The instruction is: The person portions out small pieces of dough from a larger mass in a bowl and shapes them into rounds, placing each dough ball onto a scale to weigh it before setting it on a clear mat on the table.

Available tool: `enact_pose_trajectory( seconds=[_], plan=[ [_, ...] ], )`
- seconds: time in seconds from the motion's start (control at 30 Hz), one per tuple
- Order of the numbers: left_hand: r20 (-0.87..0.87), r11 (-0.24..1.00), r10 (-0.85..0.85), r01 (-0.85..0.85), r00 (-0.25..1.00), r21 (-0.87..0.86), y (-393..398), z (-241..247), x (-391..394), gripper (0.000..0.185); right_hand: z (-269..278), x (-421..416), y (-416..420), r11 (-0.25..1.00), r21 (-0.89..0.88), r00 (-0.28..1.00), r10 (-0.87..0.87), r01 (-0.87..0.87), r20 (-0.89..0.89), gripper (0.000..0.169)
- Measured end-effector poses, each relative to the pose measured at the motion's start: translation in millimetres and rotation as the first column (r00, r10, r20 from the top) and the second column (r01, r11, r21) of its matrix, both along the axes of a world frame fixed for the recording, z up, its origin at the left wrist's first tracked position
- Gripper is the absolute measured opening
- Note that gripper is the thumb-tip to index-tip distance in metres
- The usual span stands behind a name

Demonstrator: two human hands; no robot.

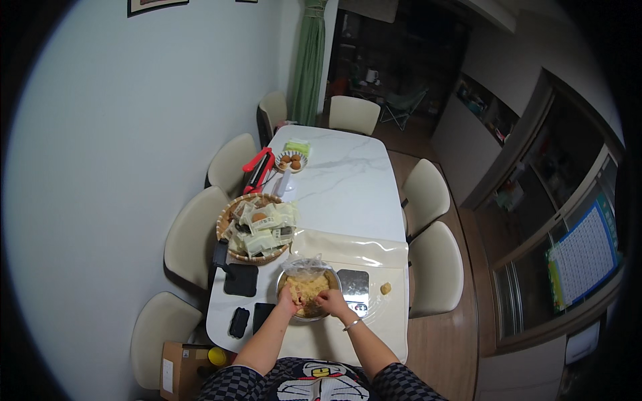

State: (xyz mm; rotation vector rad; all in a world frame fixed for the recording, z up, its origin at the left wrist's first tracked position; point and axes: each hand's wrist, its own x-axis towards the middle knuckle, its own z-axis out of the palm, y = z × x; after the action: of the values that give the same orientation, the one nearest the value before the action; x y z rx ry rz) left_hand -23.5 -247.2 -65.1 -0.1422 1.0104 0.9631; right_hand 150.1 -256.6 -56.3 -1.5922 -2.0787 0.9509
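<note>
A stainless steel bowl (337, 280) stands before me with crumbly yellow dough (313, 288) inside. Clear plastic film (304, 269) is bunched over its far rim. My left hand (291, 299) is inside the bowl's left side, cupped around a clump of the dough. At the right side, over the dough, my right hand (331, 303) has its fingers bent inward; whether they pinch any dough is hidden. Right of the bowl lies a flat kitchen scale (354, 283), and beyond it a small dough lump (385, 288) rests on a cream mat (383, 321).
A wicker basket (223, 235) of wrapped pastries stands at left, with a black stand (241, 280) and a black case (239, 322) nearer me. Farther back are a red bag sealer (259, 170) and a bowl (292, 170) of round brown items. Chairs (436, 270) line the marble-patterned table (351, 190).
</note>
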Motion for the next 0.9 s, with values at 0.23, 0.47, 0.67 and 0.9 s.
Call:
enact_pose_trajectory(
  seconds=[0.23, 0.47, 0.67, 0.9],
  plan=[
    [0.135, 0.995, 0.103, -0.104, 0.985, -0.002, 3, -18, -2, 0.02, -16, -29, -10, 0.987, -0.052, 0.97, 0.157, -0.15, 0.186, 0.022],
    [0.094, 0.975, 0.036, -0.056, 0.995, 0.214, -4, -30, -10, 0.034, 15, -48, -32, 0.852, -0.2, 0.695, 0.514, -0.485, 0.504, 0.072],
    [0.075, 0.982, -0.028, 0.013, 0.997, 0.191, -7, -21, -8, 0.046, 0, -52, -26, 0.873, -0.137, 0.664, 0.451, -0.469, 0.597, 0.048],
    [0.078, 0.957, -0.045, 0.021, 0.996, 0.288, -6, -4, -17, 0.054, 13, -74, -22, 0.9, -0.204, 0.724, 0.432, -0.385, 0.538, 0.037]
  ],
)
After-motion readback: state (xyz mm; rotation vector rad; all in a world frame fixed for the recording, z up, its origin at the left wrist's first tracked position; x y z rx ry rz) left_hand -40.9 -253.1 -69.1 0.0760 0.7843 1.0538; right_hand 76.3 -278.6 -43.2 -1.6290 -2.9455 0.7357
